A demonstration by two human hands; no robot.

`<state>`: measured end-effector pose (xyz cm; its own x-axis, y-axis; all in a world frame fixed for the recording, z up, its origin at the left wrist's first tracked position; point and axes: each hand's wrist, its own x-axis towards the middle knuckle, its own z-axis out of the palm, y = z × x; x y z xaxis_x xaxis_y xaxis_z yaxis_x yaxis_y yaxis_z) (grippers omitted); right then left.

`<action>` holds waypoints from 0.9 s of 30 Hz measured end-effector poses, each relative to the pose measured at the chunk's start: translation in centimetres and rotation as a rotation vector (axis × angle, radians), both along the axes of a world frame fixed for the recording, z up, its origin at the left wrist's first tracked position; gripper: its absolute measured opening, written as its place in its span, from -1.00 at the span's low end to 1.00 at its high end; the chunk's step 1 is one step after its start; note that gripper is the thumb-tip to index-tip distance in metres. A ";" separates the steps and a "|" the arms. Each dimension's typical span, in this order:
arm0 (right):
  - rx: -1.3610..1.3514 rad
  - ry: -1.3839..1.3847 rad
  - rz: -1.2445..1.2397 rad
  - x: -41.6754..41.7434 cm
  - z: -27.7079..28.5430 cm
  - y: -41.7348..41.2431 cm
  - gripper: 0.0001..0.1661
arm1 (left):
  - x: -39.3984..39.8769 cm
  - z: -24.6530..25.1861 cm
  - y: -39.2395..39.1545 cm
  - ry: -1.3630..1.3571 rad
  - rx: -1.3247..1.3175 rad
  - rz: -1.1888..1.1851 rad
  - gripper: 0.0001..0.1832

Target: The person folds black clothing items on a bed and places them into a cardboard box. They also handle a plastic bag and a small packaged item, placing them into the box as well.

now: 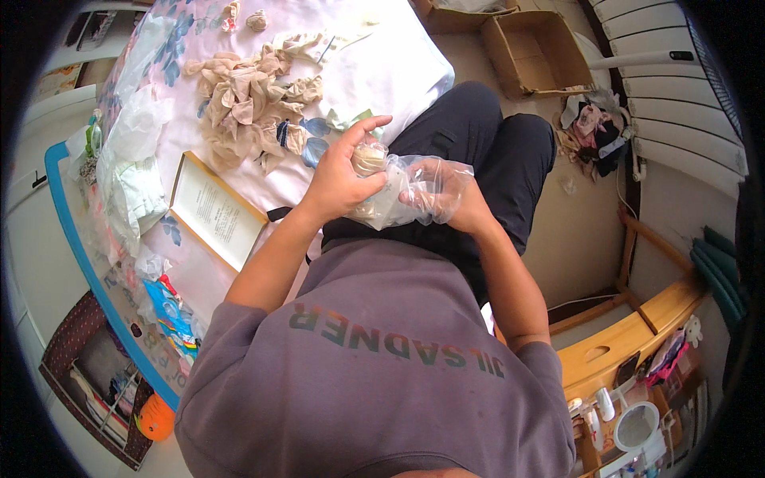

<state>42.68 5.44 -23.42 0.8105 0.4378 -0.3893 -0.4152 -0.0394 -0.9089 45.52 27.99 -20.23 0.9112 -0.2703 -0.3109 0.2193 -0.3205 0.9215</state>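
Observation:
In my left hand (342, 179) is a small rolled bundle of beige fabric (369, 158), pinched between thumb and fingers. Just right of it, a clear plastic bag (391, 200) hangs over my lap. My right hand (442, 194) shows through the bag's film with its fingers curled on it; whether they are inside or behind the film I cannot tell. More pale fabric seems to sit in the bag's lower left part. Ahead on the bed lies a loose heap of beige sheer socks or stockings (242, 107). Beyond it is a rolled beige ball (257, 21).
An open gold-edged white box part (218, 209) with print lies by my left forearm. Crumpled plastic bags (137, 173) line the bed's left side, inside a blue-edged bed rail (60, 197). A cardboard box (535, 54) and a clothes heap (594, 128) are on the floor at right.

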 end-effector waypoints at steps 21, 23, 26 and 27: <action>0.438 -0.076 -0.916 -4.4 -4.1 -11.1 -0.72 | 1.2 -4.6 3.9 0.222 -0.229 0.441 -0.45; 0.642 0.068 -0.970 -4.5 -3.7 -11.6 -0.76 | 1.1 -5.0 3.5 0.262 -0.212 0.439 -0.45; 1.294 0.305 -0.975 -4.6 -4.0 -12.2 -0.70 | 1.0 -5.4 3.1 0.253 -0.174 0.413 -0.46; 1.617 0.374 -0.883 -4.9 -4.6 -12.8 -0.67 | 0.9 -5.7 2.8 0.255 -0.162 0.402 -0.46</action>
